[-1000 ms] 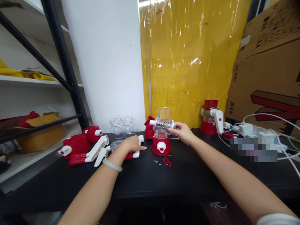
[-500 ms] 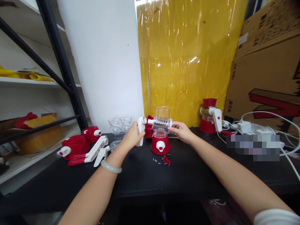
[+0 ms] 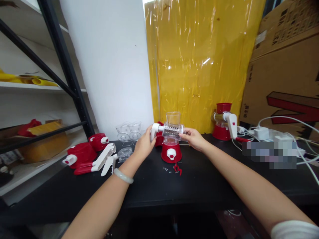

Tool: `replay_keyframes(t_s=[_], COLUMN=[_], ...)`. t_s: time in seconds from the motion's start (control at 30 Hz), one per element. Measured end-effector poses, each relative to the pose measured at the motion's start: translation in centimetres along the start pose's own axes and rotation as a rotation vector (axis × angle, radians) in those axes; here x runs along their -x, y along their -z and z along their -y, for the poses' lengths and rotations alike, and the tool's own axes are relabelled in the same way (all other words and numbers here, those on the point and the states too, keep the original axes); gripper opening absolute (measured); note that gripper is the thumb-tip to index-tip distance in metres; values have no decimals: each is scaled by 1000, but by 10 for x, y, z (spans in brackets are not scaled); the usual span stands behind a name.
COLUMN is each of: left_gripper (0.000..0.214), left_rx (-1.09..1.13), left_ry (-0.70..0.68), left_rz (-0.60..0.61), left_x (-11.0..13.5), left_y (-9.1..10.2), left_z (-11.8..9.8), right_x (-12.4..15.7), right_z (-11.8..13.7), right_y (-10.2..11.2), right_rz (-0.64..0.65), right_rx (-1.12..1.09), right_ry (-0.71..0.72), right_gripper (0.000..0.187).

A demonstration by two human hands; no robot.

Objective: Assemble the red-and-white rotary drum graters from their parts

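A small rotary grater (image 3: 171, 139) with a red base, clear hopper and metal drum stands on the black table (image 3: 159, 189). My left hand (image 3: 144, 144) is closed round a white crank handle (image 3: 154, 130) and holds it against the drum's left end. My right hand (image 3: 194, 138) grips the drum's right end with pinched fingers. A pale bangle sits on my left wrist.
Red bases and white-and-red handles (image 3: 92, 157) lie at the left, with clear parts (image 3: 129, 132) behind them. A finished grater (image 3: 224, 124) stands at the right, beside white cables and chargers (image 3: 269, 136). Small red and white bits (image 3: 174, 170) lie before the grater. Shelving is at the left, cardboard boxes at the right.
My left hand picked a white handle up from the table, lifted it and brought it to the drum's left end. My right hand stayed on the drum.
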State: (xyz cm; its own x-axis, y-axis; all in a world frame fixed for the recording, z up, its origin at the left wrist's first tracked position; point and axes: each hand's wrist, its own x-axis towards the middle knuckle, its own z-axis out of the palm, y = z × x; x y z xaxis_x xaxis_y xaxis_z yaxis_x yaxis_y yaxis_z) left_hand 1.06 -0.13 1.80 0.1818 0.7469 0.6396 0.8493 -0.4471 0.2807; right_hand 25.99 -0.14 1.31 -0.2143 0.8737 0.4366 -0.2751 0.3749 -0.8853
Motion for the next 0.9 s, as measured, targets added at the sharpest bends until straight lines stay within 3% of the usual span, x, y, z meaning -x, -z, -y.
replay_keyframes(t_s=[0.27, 0.57, 0.77, 0.9], left_gripper=[67, 64, 67, 64], left_rx=[-98, 298, 700, 721], left_ry=[-68, -109, -104, -92], left_rz=[-45, 44, 143, 156], left_x=[2, -4, -14, -15], left_y=[6, 1, -7, -5], left_z=[-9, 0, 9, 9], right_x=[1, 0, 0, 0], right_z=[2, 0, 1, 1], right_y=[-3, -2, -2, -2], right_rz=[-21, -57, -63, -63], right_rx=[8, 40, 81, 68], right_ry=[-1, 19, 34, 34], right_gripper=[33, 36, 38, 36])
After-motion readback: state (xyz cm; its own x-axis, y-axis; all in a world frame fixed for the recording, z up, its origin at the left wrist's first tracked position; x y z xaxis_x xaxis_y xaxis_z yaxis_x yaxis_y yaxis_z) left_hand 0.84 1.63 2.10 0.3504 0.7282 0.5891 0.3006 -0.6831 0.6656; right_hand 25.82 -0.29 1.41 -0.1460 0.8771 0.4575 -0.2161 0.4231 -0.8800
